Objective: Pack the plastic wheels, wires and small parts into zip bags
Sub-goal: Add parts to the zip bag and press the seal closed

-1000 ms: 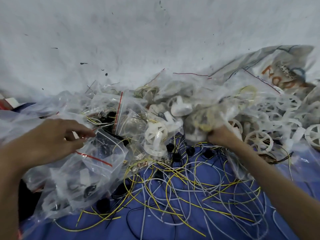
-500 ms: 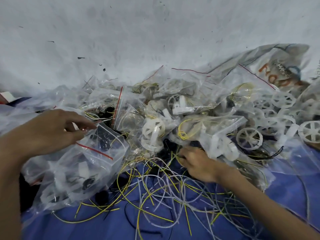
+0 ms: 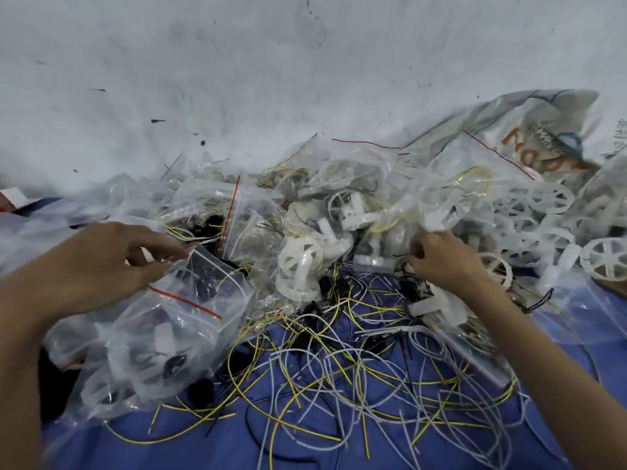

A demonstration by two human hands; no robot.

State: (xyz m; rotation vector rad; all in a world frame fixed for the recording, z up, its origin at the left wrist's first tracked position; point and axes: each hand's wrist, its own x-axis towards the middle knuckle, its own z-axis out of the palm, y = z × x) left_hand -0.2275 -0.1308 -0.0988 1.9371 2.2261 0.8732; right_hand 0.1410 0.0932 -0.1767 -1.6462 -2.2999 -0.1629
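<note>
**Holding a zip bag (image 3: pixel 176 327) by its mouth beside the loose wires (image 3: pixel 339 378)**

The left hand (image 3: pixel 101 269) pinches the upper edge of the zip bag between thumb and forefinger, just above its red seal strip. The bag's mouth is open. Its body lies on the left part of a blue sheet (image 3: pixel 210 449), and inside it a round black part (image 3: pixel 174 362) and a white piece (image 3: pixel 163 337) can be seen.

The right hand (image 3: pixel 444 262) is at the middle right, with its fingers curled into the front edge of a heap of filled bags (image 3: pixel 251 218). I cannot tell if the fingers really grip one of these bags or only rest against it.

The wires, yellow, white and black, lie in a tangle on the sheet between the two forearms and in front of the heap. Some small black parts lie among them near the heap.

One packed wheel (image 3: pixel 298 262) shows through a clear bag in the centre, between the two hands. Many loose white wheels (image 3: pixel 607 261) are piled at the far right, beyond the right hand.

Behind the wheels lies a big crumpled sack (image 3: pixel 543 130) with orange print. A white, speckled wall (image 3: pixel 271 79) rises behind everything.
</note>
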